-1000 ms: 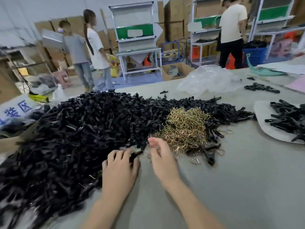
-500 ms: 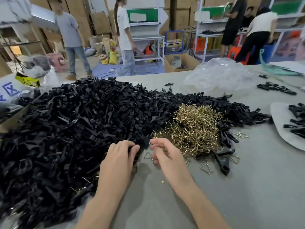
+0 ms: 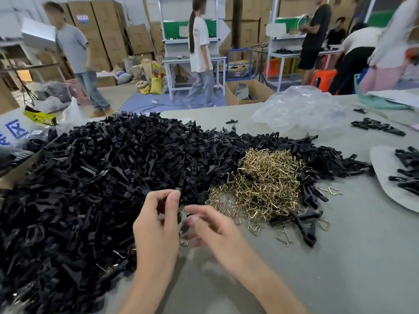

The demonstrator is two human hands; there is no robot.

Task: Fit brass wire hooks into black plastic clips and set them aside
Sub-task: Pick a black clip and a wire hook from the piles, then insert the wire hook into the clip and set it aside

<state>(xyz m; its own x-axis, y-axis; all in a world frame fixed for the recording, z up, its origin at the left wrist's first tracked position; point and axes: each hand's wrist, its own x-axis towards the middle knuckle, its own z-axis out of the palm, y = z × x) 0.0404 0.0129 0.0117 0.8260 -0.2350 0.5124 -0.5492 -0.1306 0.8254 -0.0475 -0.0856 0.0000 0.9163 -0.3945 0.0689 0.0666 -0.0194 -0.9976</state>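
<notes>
clear plastic bag (image 3: 299, 109), cardboard boxes (image 3: 106, 30), orange stool (image 3: 322, 77)

A grey flat-topped table (image 3: 340, 257) carried a wide heap of black plastic clips (image 3: 102, 189) on its left. A mound of brass wire hooks (image 3: 267, 184) touched the heap's right side. A crumpled clear plastic bag (image 3: 299, 107) lay farther back, and a pale oval mat (image 3: 381, 177) bearing more clips lay at the right edge.
</notes>
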